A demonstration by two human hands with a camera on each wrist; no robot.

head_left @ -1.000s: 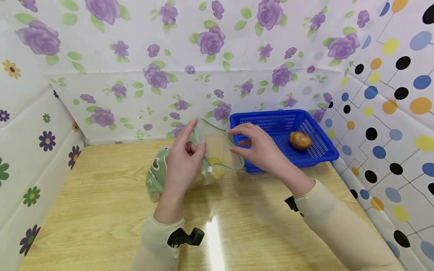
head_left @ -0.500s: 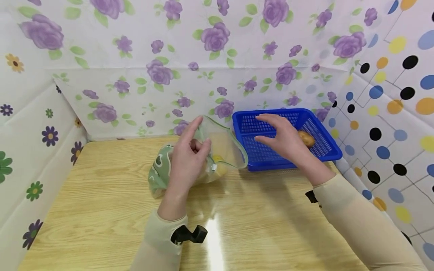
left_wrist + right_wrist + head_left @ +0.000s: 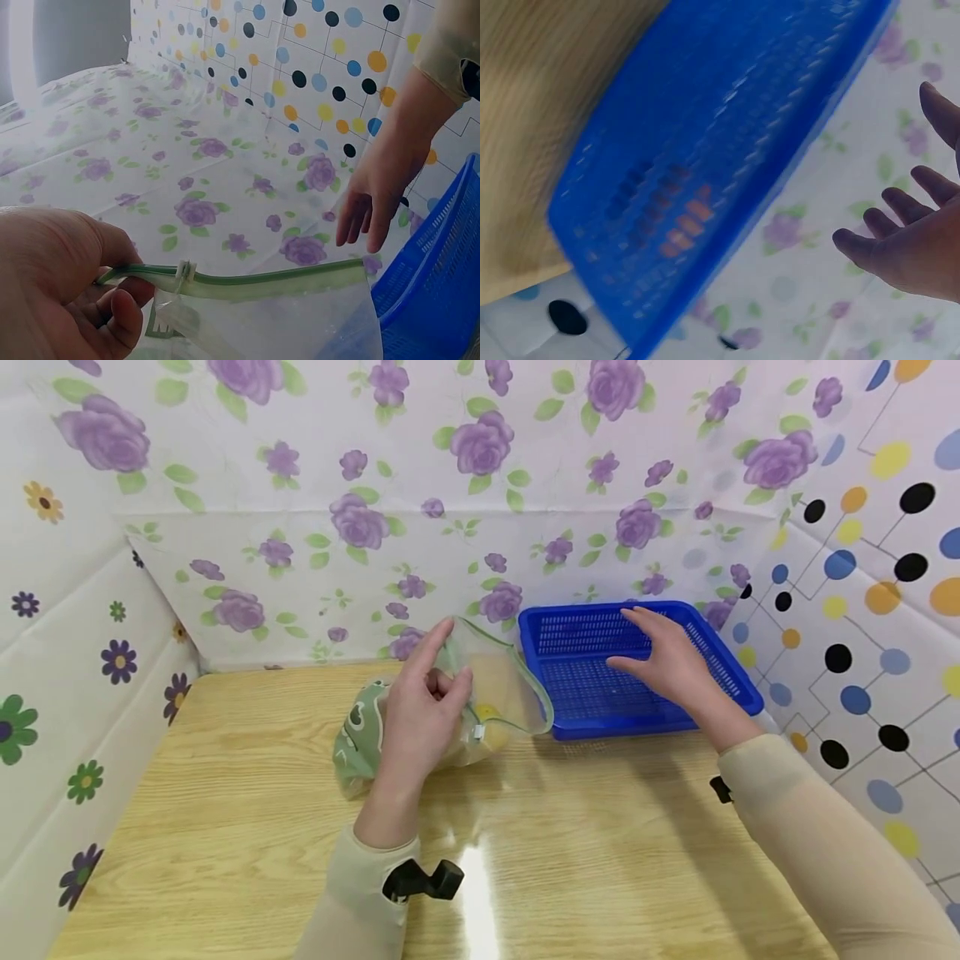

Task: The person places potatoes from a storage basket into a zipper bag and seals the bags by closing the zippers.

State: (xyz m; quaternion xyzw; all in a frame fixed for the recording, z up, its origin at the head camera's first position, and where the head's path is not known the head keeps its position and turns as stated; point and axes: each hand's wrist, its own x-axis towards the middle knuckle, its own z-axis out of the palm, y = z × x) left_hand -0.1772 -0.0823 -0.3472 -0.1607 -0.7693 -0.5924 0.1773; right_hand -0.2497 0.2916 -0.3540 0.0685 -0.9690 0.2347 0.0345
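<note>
My left hand (image 3: 420, 714) pinches the green-edged mouth of a clear zip bag (image 3: 517, 693), holding it agape toward the right. A white slider shows on the zip in the left wrist view. Inside the bag lies something round and yellow (image 3: 487, 714), seen through the film; the bag's green printed part (image 3: 360, 739) is partly behind the left hand. My right hand (image 3: 667, 660) hovers over the blue plastic basket (image 3: 615, 727), fingers spread and holding nothing. It hides the potato in the head view. In the right wrist view, brownish patches (image 3: 686, 225) show through the basket's holes.
The basket stands at the back right of the wooden table (image 3: 247, 827), close to the flowered cloth wall (image 3: 300, 585). A dotted cloth wall (image 3: 862, 710) rises on the right. Another flowered cloth (image 3: 75, 710) bounds the left side.
My right hand has left the bag's mouth and moved right over the basket, covering the potato that showed before. The left hand keeps its pinch on the bag, nearly in place.
</note>
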